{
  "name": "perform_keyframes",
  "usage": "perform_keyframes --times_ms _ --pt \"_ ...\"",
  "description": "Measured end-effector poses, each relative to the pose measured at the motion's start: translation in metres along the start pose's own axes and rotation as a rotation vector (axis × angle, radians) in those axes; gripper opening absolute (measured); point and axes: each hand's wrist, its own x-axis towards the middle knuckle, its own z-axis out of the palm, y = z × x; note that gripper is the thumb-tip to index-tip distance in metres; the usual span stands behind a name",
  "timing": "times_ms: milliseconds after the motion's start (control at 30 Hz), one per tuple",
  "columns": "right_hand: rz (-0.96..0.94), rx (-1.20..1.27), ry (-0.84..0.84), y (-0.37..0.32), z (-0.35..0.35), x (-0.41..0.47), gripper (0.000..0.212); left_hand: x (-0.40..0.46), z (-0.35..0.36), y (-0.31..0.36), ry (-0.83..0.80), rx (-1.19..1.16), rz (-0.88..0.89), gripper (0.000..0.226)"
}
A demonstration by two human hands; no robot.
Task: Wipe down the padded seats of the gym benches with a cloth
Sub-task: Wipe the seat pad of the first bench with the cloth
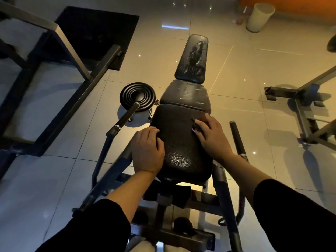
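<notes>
Head view of a gym bench (181,142) standing on a glossy tiled floor (236,73). The left hand (147,151) is resting on the left edge of the nearest padded seat (180,157), its fingers lying loosely bent over the pad's rim and gripping nothing. The right hand (211,135) is pressing down on the right side of the same seat, fingers extended over a small dark cloth (197,127) that is showing only at the fingertips; the cloth is lying flat against the textured pad near its far right part. Beyond this seat, a second pad (187,95) and a worn, scuffed backrest pad (193,59) are lying in line, pointing away from the viewer. A barbell sleeve with stacked black weight plates (138,96) is sitting just left of the bench. A black floor mat (96,33) is lying at upper left beneath a metal frame (72,51); a white bin (260,17) is standing at upper right.
</notes>
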Motion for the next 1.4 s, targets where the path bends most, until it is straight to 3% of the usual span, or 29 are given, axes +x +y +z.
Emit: perform_keyframes --times_ms 233,300,467,633,767,867,1033,1267,1400 --pt "-0.374 -0.226 -0.193 -0.054 0.017 -0.076 0.054 -0.036 -0.021 -0.008 0.076 -0.169 -0.141 0.023" --pt "-0.343 -0.212 -0.222 -0.053 0.014 -0.067 0.054 -0.049 -0.025 -0.018 0.053 -0.191 -0.14 0.023" --pt "-0.059 -0.146 -0.091 -0.05 0.012 -0.059 0.055 -0.061 -0.034 -0.037 0.012 -0.215 -0.16 0.024" --pt "-0.296 -0.238 -0.178 -0.121 0.044 -0.053 0.054 -0.068 -0.033 -0.04 -0.004 -0.249 -0.185 0.03" --pt "-0.381 -0.239 -0.204 -0.145 0.051 -0.043 0.051 -0.069 -0.039 -0.044 -0.007 -0.247 -0.228 0.034" --pt "-0.367 -0.229 -0.248 -0.126 0.039 -0.046 0.05 -0.064 -0.047 -0.043 -0.017 -0.243 -0.179 0.029" --pt "-0.174 -0.197 -0.153 -0.115 0.029 -0.048 0.049 -0.06 -0.054 -0.037 -0.074 -0.281 -0.175 0.032" --pt "-0.301 -0.272 -0.245 -0.143 0.032 -0.061 0.051 -0.065 -0.057 -0.039 -0.132 -0.354 -0.26 0.036" --pt "-0.221 -0.214 -0.205 -0.153 0.033 -0.054 0.046 -0.062 -0.062 -0.044 -0.203 -0.367 -0.237 0.046"
